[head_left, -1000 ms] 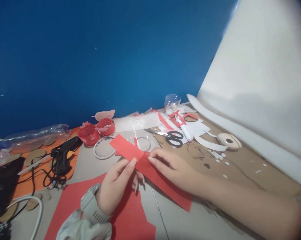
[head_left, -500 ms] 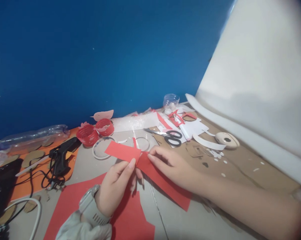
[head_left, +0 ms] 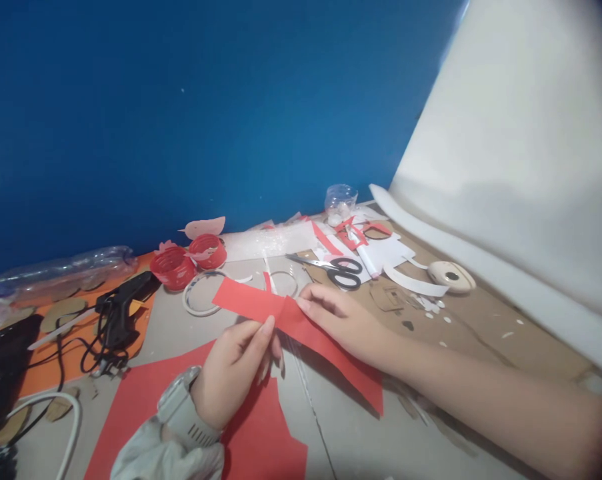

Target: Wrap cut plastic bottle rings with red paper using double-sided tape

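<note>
Blue wall, cluttered cardboard worktop (head_left: 481, 347) | left hand (head_left: 233, 370) and right hand (head_left: 348, 323) pinching red paper strip (head_left: 301, 327) at its crease, steadying fold | scissors (head_left: 333, 269) at 12 o'clock

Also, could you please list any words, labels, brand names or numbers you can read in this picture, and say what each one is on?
None can be read.
The red paper strip, held by the left hand and the right hand, is plain.
The watch on the left wrist shows no legible face.
The glue gun, scissors and white marker may carry print, but it is too small and blurred to tell.
</note>
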`<state>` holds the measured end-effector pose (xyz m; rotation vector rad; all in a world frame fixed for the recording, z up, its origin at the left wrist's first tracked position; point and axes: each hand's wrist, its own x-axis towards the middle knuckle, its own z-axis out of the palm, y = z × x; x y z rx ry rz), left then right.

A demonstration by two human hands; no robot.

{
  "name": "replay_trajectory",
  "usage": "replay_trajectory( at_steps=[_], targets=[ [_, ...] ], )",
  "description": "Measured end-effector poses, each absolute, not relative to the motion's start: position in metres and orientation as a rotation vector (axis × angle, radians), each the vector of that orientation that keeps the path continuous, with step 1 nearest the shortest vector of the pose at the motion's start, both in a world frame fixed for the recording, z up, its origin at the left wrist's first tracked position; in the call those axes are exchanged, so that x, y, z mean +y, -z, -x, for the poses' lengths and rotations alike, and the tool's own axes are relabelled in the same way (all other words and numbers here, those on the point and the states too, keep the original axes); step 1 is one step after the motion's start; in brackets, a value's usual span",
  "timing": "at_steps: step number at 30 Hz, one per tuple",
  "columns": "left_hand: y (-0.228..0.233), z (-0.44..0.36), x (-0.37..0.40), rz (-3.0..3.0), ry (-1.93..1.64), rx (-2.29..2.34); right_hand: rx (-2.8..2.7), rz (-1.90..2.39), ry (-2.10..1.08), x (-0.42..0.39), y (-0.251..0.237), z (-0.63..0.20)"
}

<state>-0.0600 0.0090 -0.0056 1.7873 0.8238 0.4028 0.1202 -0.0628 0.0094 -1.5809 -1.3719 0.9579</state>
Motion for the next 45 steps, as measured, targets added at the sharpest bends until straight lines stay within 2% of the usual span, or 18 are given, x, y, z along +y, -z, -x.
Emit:
replay_trajectory(
  at_steps=[13, 45],
  targets=[
    [0.0066, 0.0594, 0.0109, -1.843, -0.346, 0.77, -1.372, 1.541, -1.051, -0.0653, -0.01, -0.1174],
    [0.0084, 0.059, 0.011, -1.774, -0.391, 0.888, -1.473, 1.569, -0.958, -0.0658, -0.012, -0.1165]
  ],
)
